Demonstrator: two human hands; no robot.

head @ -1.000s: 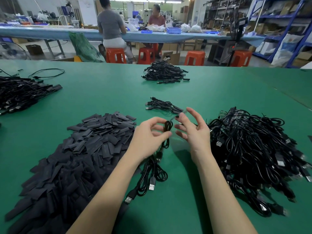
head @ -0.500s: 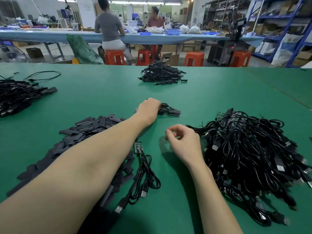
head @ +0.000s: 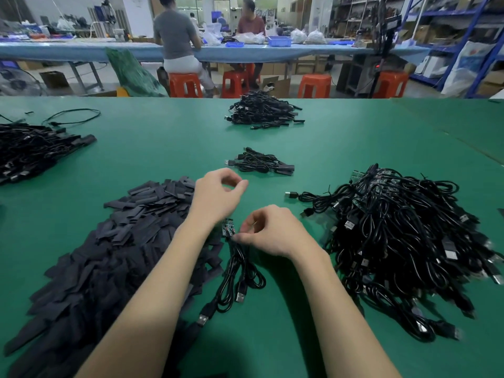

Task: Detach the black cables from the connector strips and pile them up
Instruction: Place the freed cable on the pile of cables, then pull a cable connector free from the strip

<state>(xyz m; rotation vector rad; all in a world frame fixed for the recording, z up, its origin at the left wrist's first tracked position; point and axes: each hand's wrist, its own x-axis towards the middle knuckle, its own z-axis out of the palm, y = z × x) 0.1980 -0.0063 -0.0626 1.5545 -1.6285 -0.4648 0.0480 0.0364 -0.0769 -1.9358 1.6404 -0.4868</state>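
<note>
Table: the green felt-covered work table [head: 327, 137] runs from my arms to the far edge at 12 o'clock.
Right heap: a big tangled heap of black USB cables still on small green circuit strips [head: 403, 241] lies at 3 o'clock of my hands.
Left heap: a wide spread of flat black rectangular sleeves [head: 109, 255] lies at 9 o'clock, passing under my left forearm.
Far piles: a heap of black cables [head: 32, 148] sits at 10 o'clock; another mound of black cables [head: 261, 110] sits at 12 o'clock by the far edge.
Sorted pile: a small pile of loose black cables [head: 259, 162] lies just past my left hand at 12 o'clock.
My left hand [head: 218, 197]: raised off the table, palm down, fingers loosely curled, thumb and forefinger making a ring that grasps nothing.
My right hand [head: 272, 233]: low at centre, its fingertips [head: 240, 237] pinching the black cables where they meet the strip.
Bundle in work: a looped bundle of black cables with silver USB plugs [head: 237, 276] trails toward 6 o'clock.
Strip: the small green connector strip [head: 228, 227] lies at the bundle's top end, between my wrists.
</note>
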